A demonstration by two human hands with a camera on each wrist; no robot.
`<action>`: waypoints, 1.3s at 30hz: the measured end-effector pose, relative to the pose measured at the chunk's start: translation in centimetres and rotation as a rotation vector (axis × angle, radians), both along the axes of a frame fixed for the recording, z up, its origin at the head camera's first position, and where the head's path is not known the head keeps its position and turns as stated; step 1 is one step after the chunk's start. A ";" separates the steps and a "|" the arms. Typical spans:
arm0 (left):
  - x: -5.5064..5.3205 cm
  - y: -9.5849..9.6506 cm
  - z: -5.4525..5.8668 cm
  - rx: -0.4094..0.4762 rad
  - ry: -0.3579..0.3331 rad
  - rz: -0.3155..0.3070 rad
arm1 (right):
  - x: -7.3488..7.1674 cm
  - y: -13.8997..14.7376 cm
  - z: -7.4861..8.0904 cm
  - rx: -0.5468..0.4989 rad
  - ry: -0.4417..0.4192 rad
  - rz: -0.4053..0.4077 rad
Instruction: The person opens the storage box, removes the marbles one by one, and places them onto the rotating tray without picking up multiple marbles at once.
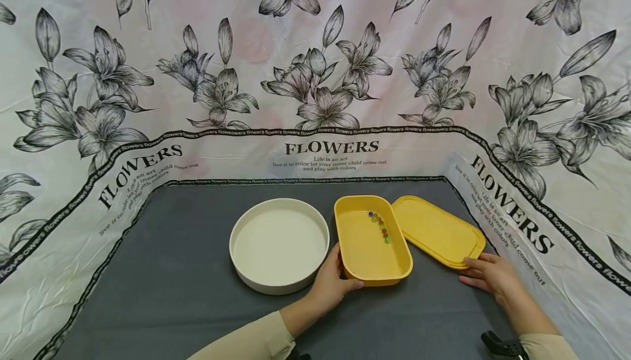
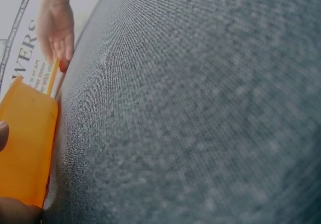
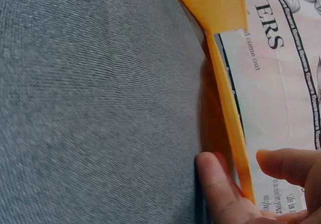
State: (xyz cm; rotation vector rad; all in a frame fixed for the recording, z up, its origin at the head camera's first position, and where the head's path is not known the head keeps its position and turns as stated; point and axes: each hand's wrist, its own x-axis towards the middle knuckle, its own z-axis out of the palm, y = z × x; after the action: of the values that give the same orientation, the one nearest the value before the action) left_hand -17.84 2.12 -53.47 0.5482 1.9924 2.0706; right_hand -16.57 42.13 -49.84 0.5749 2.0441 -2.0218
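Observation:
A yellow rectangular box (image 1: 352, 250) stands open on the grey cloth, with several small coloured beads (image 1: 379, 223) in a curved line inside. My left hand (image 1: 327, 283) grips the box at its near left corner, the thumb along the front wall. In the left wrist view that wall of the box (image 2: 27, 138) shows beside the thumb and a finger. To the right lies the yellow lid (image 1: 439, 231), its left end against the box. My right hand (image 1: 493, 275) holds the lid's near right corner, the lid's edge (image 3: 233, 123) running between its spread digits in the right wrist view.
A round cream dish (image 1: 278, 245) stands just left of the box, close beside my left forearm. Dark grey cloth (image 1: 172, 267) covers the table. A white flower-printed sheet (image 1: 330, 163) rises behind and along both sides, near the lid's right end.

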 end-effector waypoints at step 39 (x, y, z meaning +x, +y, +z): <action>0.9 -1.3 2.7 -0.073 0.020 -0.020 | 0.8 -0.7 3.0 0.512 0.052 0.129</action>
State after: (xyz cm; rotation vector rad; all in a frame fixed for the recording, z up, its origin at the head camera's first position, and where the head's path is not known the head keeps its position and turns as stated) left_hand -16.95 0.79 -50.77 0.5745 2.0556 1.9803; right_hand -15.80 41.46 -46.88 0.4581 2.5694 -1.4517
